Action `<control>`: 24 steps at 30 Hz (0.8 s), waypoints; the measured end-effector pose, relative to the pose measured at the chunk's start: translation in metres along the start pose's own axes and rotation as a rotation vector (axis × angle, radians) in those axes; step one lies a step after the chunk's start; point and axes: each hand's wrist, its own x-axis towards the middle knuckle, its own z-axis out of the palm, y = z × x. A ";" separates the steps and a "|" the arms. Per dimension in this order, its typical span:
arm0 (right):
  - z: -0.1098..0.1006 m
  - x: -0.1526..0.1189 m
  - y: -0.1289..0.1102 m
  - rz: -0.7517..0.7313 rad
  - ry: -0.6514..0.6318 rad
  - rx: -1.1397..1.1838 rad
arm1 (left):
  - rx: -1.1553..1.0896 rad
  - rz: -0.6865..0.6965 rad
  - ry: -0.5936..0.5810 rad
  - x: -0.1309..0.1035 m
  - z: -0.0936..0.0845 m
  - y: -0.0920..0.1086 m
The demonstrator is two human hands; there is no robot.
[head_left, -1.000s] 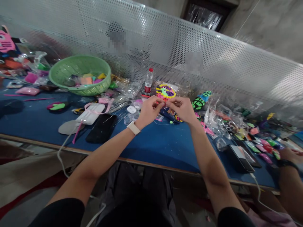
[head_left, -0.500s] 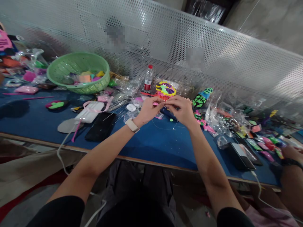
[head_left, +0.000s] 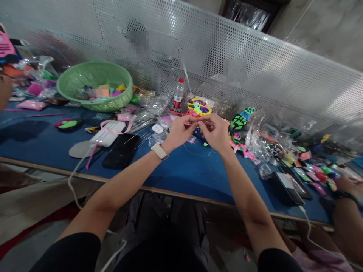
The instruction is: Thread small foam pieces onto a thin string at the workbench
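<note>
My left hand [head_left: 183, 130] and my right hand [head_left: 214, 131] meet above the blue table [head_left: 193, 173], fingertips pinched close together. Whatever they pinch is too small to make out. A thin pale thread [head_left: 195, 153] curves over the tabletop just below them. Right behind the fingers is a colourful clay-like figure [head_left: 200, 107] in yellow, purple and green. A green and black patterned piece [head_left: 239, 121] with a blue top stands to the right of my right hand, and a pink and green figure [head_left: 239, 145] lies nearer.
A green basket [head_left: 66, 88] of coloured pieces stands at the back left, a red-capped bottle [head_left: 178, 94] behind my hands. A black phone [head_left: 121, 151] and white power bank [head_left: 109, 136] lie left. Plastic bags [head_left: 269, 139] crowd the right, near another person's hand [head_left: 350, 187].
My right hand has shifted slightly left and its fingers have curled in more. My left hand stays nearly in place. Another person's hand has come in at the far left edge.
</note>
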 end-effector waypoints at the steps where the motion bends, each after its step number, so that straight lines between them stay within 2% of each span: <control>1: 0.001 -0.001 0.001 0.040 -0.016 0.042 | -0.008 -0.009 0.000 0.000 0.000 0.001; 6: 0.003 -0.004 0.008 0.166 -0.058 0.180 | -0.041 -0.017 -0.005 -0.002 -0.001 0.005; 14: 0.001 -0.003 0.013 0.202 0.001 0.217 | 0.051 0.053 -0.072 -0.003 -0.006 0.006; 20: 0.005 -0.008 0.013 0.152 0.053 0.172 | 0.142 0.116 0.028 -0.004 -0.005 0.010; 24: 0.008 -0.008 0.015 0.135 0.068 0.180 | 0.266 0.178 0.054 -0.005 -0.005 0.012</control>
